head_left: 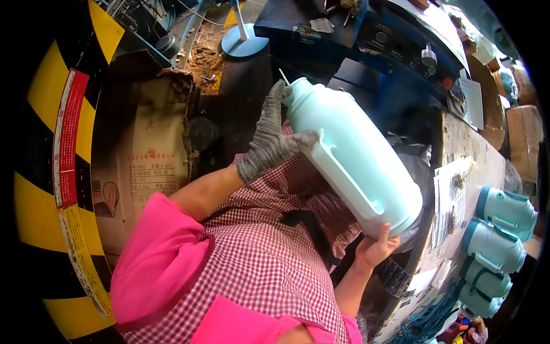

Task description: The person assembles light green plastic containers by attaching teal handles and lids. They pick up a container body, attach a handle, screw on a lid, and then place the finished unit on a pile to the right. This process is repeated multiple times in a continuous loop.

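A pale mint-green thermos flask (366, 143) with a long side handle (344, 178) is held tilted in front of my body. Its neck end points up and left, its wide base down and right. My left hand (272, 135), in a grey knit glove, grips the flask near the neck, with the thumb reaching toward the top of the handle. Bare, my right hand (377, 249) supports the base from below, its thumb against the side. A thin pale strip (283, 75) sticks up beside the neck; I cannot tell what it belongs to.
On the right, several similar flasks (495, 246) stand beside a bench (472, 149) with papers and teal straps (427, 318). A dark machine with a control panel (395, 49) is ahead. At left are a cardboard box (152, 137) and a yellow-black striped barrier (37, 183). A person (475, 332) shows lower right.
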Demonstrator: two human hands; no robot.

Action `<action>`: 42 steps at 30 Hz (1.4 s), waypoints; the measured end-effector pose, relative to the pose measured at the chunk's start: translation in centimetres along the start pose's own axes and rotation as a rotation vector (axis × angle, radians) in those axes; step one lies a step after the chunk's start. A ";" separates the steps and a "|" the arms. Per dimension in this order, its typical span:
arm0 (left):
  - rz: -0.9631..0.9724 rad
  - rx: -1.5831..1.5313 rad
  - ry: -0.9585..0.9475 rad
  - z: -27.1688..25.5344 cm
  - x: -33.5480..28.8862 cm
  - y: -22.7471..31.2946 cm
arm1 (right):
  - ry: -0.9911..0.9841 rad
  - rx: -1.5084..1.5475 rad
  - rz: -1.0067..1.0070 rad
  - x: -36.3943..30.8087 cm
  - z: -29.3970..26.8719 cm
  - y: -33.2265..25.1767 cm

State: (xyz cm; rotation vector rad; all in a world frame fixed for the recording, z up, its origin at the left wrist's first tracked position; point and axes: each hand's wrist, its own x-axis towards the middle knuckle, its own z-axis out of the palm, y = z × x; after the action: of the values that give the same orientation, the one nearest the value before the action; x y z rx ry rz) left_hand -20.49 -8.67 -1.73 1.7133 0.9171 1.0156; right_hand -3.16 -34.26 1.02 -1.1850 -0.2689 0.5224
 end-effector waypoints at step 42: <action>0.222 -0.116 0.019 -16.2 18.6 11.8 | -0.659 -1.127 0.433 11.0 -4.6 -11.7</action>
State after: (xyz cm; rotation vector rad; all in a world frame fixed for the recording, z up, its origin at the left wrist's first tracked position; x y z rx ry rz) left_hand -26.49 9.62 17.67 1.7365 0.6757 1.2087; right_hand 11.22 -35.46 9.45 -2.1563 -0.9659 1.2267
